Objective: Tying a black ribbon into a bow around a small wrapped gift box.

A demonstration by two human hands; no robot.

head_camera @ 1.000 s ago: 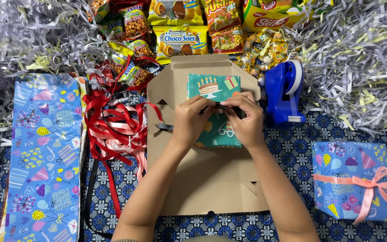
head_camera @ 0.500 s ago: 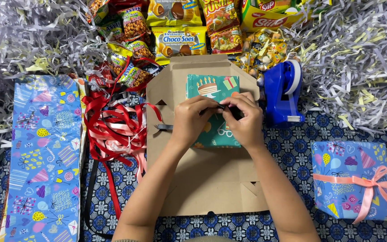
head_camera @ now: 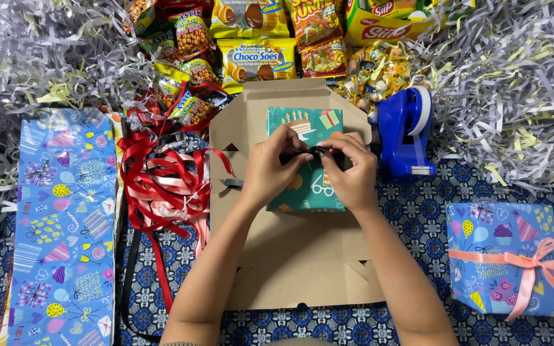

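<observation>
Knotting thin black ribbon (head_camera: pixel 316 152) atop teal cake-print wrapped box (head_camera: pixel 305 168); left hand (head_camera: pixel 276 168), right hand (head_camera: pixel 349 172) pinching it; blue tape dispenser (head_camera: pixel 407 131) at three o'clock.

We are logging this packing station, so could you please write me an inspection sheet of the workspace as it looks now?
Surface: blue patterned cloth with a flat brown cardboard sheet on it.
Job's things: teal wrapped box on the cardboard; dark ribbon pinched over its top.
Clutter: red and pink ribbons, blue wrapping paper, blue tape dispenser, snack packets, a blue gift with a pink bow.
Grippers: left hand and right hand both hold the dark ribbon above the box.
Cables: nothing seen.
Surroundings: shredded paper heaped on both sides.
</observation>
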